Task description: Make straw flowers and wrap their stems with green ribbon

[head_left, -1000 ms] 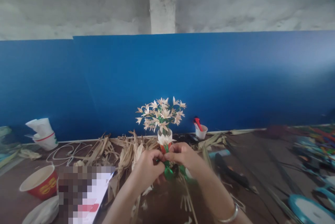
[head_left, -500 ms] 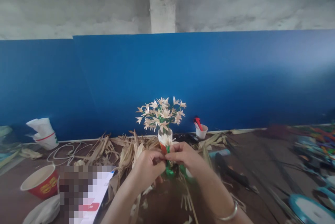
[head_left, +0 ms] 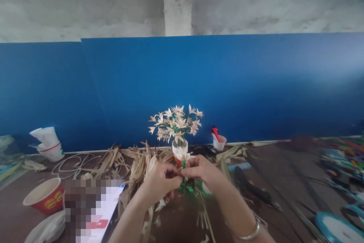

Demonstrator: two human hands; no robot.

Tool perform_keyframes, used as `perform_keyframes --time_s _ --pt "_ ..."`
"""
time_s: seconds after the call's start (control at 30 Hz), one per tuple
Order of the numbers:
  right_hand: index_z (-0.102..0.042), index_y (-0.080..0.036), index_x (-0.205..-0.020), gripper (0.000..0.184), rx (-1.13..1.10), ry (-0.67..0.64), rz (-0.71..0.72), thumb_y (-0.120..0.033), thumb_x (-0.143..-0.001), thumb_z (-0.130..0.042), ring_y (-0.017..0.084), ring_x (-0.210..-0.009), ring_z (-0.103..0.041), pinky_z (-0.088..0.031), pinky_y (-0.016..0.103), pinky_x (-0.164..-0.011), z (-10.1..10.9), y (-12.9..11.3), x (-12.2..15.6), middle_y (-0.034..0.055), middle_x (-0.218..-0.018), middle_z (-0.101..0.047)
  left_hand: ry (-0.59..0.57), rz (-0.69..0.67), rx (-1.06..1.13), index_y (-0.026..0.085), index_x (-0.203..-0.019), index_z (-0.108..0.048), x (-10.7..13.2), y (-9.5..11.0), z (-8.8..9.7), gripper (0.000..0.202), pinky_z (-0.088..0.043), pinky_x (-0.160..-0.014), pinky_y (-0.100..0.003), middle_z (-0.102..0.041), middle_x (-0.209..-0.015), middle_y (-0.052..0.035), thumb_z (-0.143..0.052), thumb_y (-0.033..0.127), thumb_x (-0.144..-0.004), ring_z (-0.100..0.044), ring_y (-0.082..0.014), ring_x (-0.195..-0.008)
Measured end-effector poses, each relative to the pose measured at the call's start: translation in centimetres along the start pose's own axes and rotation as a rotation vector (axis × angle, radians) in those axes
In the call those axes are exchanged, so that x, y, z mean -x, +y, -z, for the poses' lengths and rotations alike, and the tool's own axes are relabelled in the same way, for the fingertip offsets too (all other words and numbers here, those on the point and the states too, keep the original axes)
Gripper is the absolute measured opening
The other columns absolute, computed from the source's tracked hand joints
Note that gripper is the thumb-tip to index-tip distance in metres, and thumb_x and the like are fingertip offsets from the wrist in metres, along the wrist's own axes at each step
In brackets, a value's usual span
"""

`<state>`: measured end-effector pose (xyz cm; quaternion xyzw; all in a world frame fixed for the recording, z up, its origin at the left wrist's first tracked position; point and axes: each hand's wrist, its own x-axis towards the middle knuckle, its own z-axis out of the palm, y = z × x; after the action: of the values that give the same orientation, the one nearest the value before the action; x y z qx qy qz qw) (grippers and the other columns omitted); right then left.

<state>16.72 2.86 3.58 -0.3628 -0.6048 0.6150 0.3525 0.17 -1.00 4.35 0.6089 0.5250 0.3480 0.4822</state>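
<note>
My left hand (head_left: 159,182) and my right hand (head_left: 203,171) meet fingertip to fingertip over the brown table (head_left: 284,171), both pinched on a small pale handmade flower (head_left: 182,155) with a green-wrapped stem. Green tape (head_left: 189,189) hangs below my fingers. Just behind them stands a paper cup (head_left: 179,147) holding a bouquet of similar cream flowers (head_left: 174,122).
Dried husk strips (head_left: 133,163) lie heaped at the left of the cup. A red paper bowl (head_left: 42,196), stacked cups (head_left: 47,142) and a white cord (head_left: 69,161) are at the left. A small cup with a red tool (head_left: 218,140), a black tool (head_left: 251,188) and tape rolls (head_left: 337,228) sit at the right. A blue board (head_left: 227,83) backs the table.
My hands have stayed together on the flower stem; the green tape below my fingers has shifted and the flower head now shows above my fingers.
</note>
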Motion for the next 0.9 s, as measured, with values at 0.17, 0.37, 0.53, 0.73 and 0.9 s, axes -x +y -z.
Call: perform_keyframes --time_s 0.17,0.37,0.53,0.73,0.9 --pt "-0.051 -0.015 -0.048 0.025 0.133 0.047 0.046 -0.028 -0.061 -0.068 0.008 -0.050 -0.032 -0.023 0.025 -0.052 -0.3 -0.7 0.3 -0.0055 -0.047 -0.040 0.022 -0.010 -0.022 0.017 -0.063 -0.059 0.0 -0.4 -0.2 0.018 -0.039 -0.033 -0.018 -0.050 -0.040 0.0049 -0.053 0.030 -0.073 -0.051 -0.0104 -0.033" --pt "-0.048 -0.016 -0.048 0.027 0.237 0.066 0.045 -0.028 -0.061 -0.069 0.008 -0.051 -0.032 -0.025 0.025 -0.053 -0.4 -1.2 0.7 -0.0057 -0.048 -0.038 -0.026 -0.034 -0.045 0.017 -0.062 -0.061 0.5 -0.1 -0.1 0.013 -0.035 -0.028 -0.018 -0.060 -0.056 0.0010 -0.050 0.020 -0.069 -0.053 -0.0106 -0.032" --pt "-0.047 -0.016 -0.048 0.030 0.206 0.023 0.050 -0.029 -0.061 -0.070 0.008 -0.051 -0.030 -0.024 0.025 -0.053 -0.2 -1.1 0.7 -0.0062 -0.049 -0.036 -0.009 0.022 0.043 0.016 -0.067 -0.062 -0.2 -0.8 -0.5 0.017 -0.040 -0.035 -0.020 -0.056 -0.038 0.0035 -0.047 0.010 -0.060 -0.055 -0.0134 -0.035" --pt "-0.050 -0.016 -0.051 0.029 0.120 0.003 0.042 -0.032 -0.059 -0.073 0.007 -0.050 -0.030 -0.022 0.024 -0.051 0.3 -1.0 0.7 -0.0066 -0.049 -0.039 -0.067 0.026 0.195 0.017 -0.063 -0.059 0.1 0.0 -0.3 0.006 -0.043 -0.042 -0.020 -0.060 -0.043 0.0023 -0.053 0.016 -0.064 -0.056 -0.0116 -0.040" --pt "-0.049 -0.016 -0.051 0.030 0.058 -0.001 0.038 -0.031 -0.058 -0.073 0.007 -0.050 -0.033 -0.025 0.023 -0.050 0.2 -0.8 0.6 -0.0062 -0.049 -0.041 -0.081 0.037 0.207 0.017 -0.061 -0.057 0.0 -0.2 -0.2 0.014 -0.037 -0.036 -0.019 -0.056 -0.043 0.0034 -0.061 0.029 -0.066 -0.050 -0.0093 -0.034"
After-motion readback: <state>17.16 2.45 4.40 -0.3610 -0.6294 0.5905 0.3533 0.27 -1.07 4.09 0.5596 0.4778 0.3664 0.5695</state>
